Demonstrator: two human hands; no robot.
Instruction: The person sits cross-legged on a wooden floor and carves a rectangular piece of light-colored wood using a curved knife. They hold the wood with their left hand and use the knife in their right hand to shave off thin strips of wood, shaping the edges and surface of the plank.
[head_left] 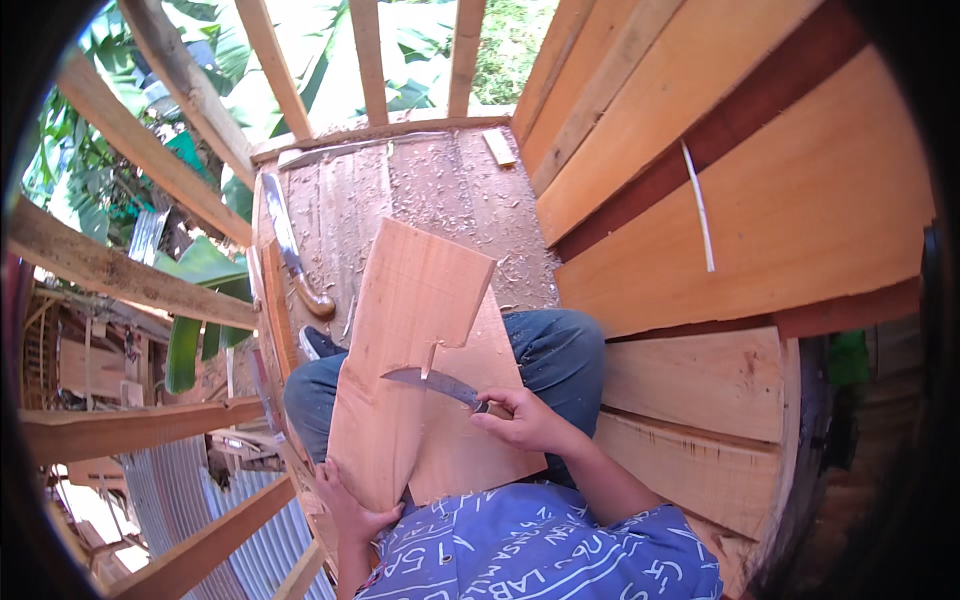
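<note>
My right hand (525, 418) is closed round the handle of a knife with a curved blade (436, 383). The blade's tip lies over a notch cut in a pale reddish wooden board (400, 300), where a small sliver of wood sticks up. This board rests tilted across my lap, on top of a second wooden board (480, 430). At the board's lower left corner is my left hand (352, 508), its fingers and thumb wrapped round the near edge. My fingertips there are partly hidden under the board.
A machete (284, 230) with a wooden handle lies along the left side. Wood shavings cover the plank floor (440, 190), with a small wood block (498, 147) at the far edge. Wooden slats (150, 270) fence the left; a plank wall (760, 220) stands right, holding a thin white strip (698, 205).
</note>
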